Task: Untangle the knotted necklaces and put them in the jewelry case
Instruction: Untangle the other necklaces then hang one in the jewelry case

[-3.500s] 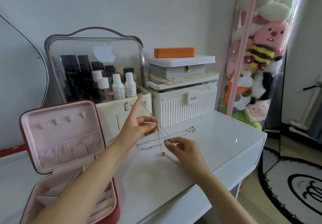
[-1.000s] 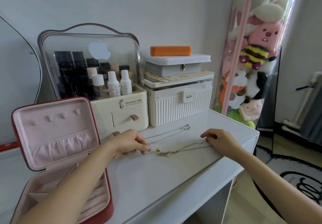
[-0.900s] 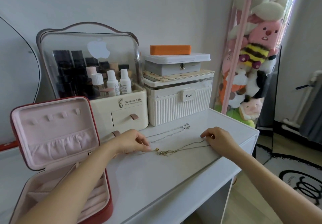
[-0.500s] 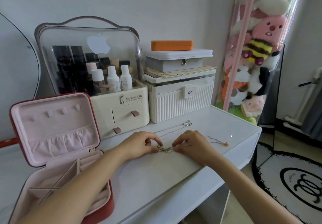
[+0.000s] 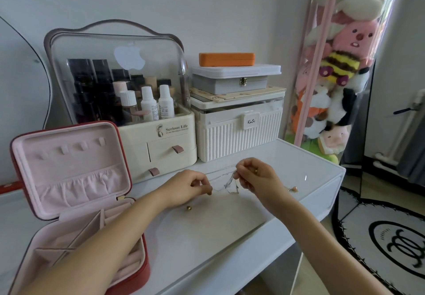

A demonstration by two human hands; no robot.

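Thin tangled necklace chains point(image 5: 230, 183) hang between my two hands just above the white tabletop point(image 5: 207, 225). My left hand point(image 5: 187, 188) pinches one end of the chains. My right hand point(image 5: 255, 176) pinches them a little higher, so a loop sags between the hands. A small gold bead point(image 5: 188, 208) lies on the table below my left hand. A pink bead point(image 5: 295, 188) on a chain end lies right of my right hand. The red jewelry case point(image 5: 69, 191) with pink lining stands open at the left.
A clear-lidded cosmetics organizer point(image 5: 119, 92) with bottles and a white ribbed storage box point(image 5: 239, 134) stand against the wall behind the hands. Grey and orange boxes point(image 5: 226, 59) are stacked on it. A tall clear tube of plush toys point(image 5: 333, 65) stands at the right.
My right hand came in from the chain's far right end to the knot beside my left hand, and both hands lifted the chains slightly. The gold bead now lies loose below my left hand.
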